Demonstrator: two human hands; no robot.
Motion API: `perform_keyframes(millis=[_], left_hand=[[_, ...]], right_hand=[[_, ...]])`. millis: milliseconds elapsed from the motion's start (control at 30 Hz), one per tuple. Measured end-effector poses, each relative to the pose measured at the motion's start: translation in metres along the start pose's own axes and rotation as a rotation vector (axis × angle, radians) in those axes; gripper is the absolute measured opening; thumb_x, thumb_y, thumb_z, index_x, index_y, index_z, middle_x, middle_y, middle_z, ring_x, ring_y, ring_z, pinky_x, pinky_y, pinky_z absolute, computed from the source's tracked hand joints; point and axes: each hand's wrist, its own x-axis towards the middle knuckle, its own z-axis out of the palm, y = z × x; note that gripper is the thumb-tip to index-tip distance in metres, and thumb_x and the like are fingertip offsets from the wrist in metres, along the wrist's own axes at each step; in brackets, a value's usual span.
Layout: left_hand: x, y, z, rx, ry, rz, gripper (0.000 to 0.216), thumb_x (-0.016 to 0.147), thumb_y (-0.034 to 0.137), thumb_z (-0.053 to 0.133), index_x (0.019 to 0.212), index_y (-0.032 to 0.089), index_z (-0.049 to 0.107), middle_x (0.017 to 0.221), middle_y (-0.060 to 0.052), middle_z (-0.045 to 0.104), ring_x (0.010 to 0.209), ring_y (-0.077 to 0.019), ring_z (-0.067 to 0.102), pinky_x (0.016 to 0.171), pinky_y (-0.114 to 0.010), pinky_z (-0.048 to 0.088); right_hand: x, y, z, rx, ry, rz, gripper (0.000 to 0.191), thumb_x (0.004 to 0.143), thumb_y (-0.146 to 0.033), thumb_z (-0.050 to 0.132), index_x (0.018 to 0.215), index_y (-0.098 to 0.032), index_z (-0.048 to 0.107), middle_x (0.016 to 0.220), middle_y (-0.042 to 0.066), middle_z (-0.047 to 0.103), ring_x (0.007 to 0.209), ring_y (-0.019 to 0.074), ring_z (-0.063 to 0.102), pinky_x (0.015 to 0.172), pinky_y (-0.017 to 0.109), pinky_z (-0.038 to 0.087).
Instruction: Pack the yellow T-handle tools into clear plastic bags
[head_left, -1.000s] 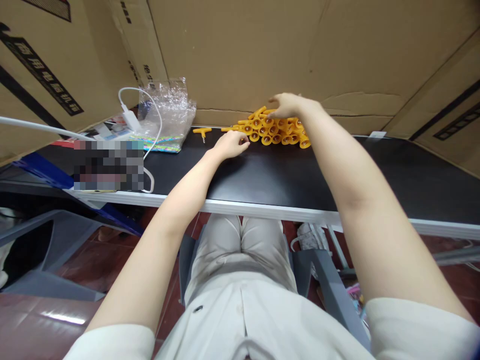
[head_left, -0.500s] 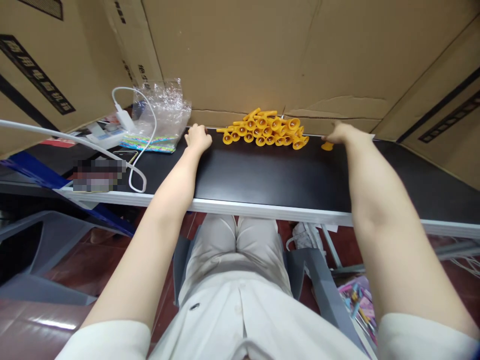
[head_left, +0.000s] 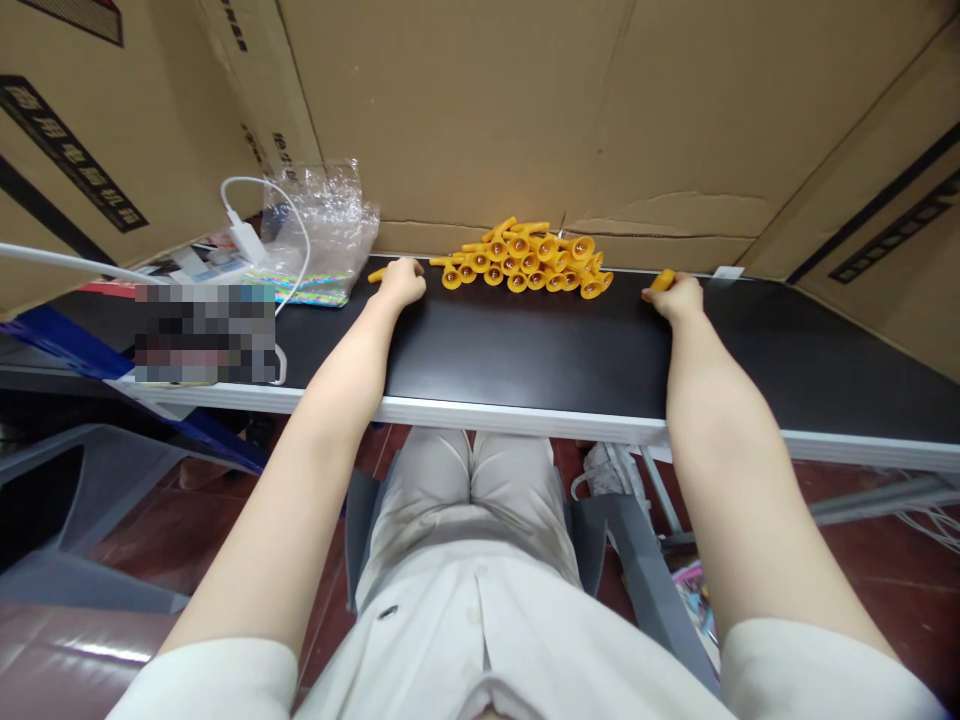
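Note:
A heap of several small orange plastic pieces [head_left: 529,260] lies at the back of the black tabletop [head_left: 525,350], against the cardboard wall. My left hand [head_left: 401,282] rests curled on the table left of the heap, closed on one orange piece [head_left: 377,273] whose end sticks out to the left. My right hand [head_left: 675,296] is curled on the table right of the heap, gripping another orange piece [head_left: 661,280] that shows above the knuckles.
A crumpled clear plastic bag [head_left: 319,225] and a white charger with cable [head_left: 247,240] sit at the back left. Cardboard sheets [head_left: 487,110] wall in the table on three sides. Grey plastic chairs [head_left: 67,480] stand on the floor at the left.
My right hand went from the top of the heap to the table on its right and closed on an orange piece. My left hand moved left and took the stray piece there.

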Motion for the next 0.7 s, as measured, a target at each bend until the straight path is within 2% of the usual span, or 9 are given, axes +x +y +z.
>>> perform_keyframes(millis=[133,200,300,400,567,700], left_hand=[[-0.006,0.016,0.004,-0.012,-0.063,0.194,0.045,0.087,0.021,0.061,0.127,0.022,0.080,0.126,-0.011,0.082,0.126,-0.0320,0.072,0.114,-0.041,0.055],[-0.011,0.024,0.003,-0.003,-0.080,0.230,0.045,0.091,0.021,0.059,0.132,0.022,0.077,0.129,-0.011,0.081,0.126,-0.0301,0.072,0.114,-0.039,0.054],[-0.019,0.036,-0.001,0.014,-0.073,0.201,0.049,0.097,0.021,0.056,0.143,0.017,0.070,0.137,-0.015,0.078,0.132,-0.0302,0.069,0.116,-0.039,0.051],[-0.025,0.041,-0.008,0.052,-0.052,0.148,0.044,0.101,0.024,0.054,0.142,0.016,0.070,0.137,-0.018,0.076,0.133,-0.0333,0.067,0.114,-0.041,0.050],[-0.022,0.029,-0.011,0.136,0.005,0.037,0.045,0.098,0.019,0.051,0.137,0.020,0.074,0.147,-0.018,0.070,0.140,-0.0363,0.061,0.117,-0.045,0.047],[-0.019,0.015,-0.009,0.185,-0.136,-0.039,0.065,0.090,0.014,0.058,0.153,0.025,0.066,0.163,-0.019,0.056,0.155,-0.0422,0.048,0.125,-0.057,0.042]], right_hand=[[0.000,-0.003,-0.001,-0.076,-0.022,-0.008,0.054,0.094,-0.015,0.084,0.145,-0.005,0.068,0.153,0.030,0.065,0.148,0.0398,0.062,0.121,0.039,0.048],[0.000,-0.002,0.000,-0.100,-0.025,-0.017,0.060,0.092,-0.011,0.084,0.149,-0.004,0.066,0.155,0.028,0.065,0.149,0.0387,0.062,0.123,0.040,0.048],[0.001,0.000,0.002,-0.101,-0.022,-0.030,0.062,0.091,-0.010,0.083,0.150,-0.007,0.065,0.154,0.026,0.066,0.148,0.0354,0.064,0.124,0.038,0.050],[0.000,0.000,0.002,-0.113,-0.019,-0.038,0.051,0.094,-0.017,0.082,0.143,-0.011,0.069,0.149,0.025,0.069,0.145,0.0353,0.066,0.121,0.040,0.053],[-0.002,-0.005,0.003,-0.140,-0.052,-0.038,0.028,0.094,-0.020,0.081,0.120,-0.013,0.073,0.141,0.024,0.073,0.140,0.0361,0.069,0.116,0.039,0.055],[-0.003,-0.006,0.003,-0.129,-0.051,-0.058,0.025,0.093,-0.019,0.081,0.117,-0.014,0.074,0.140,0.025,0.073,0.138,0.0385,0.069,0.115,0.041,0.055]])
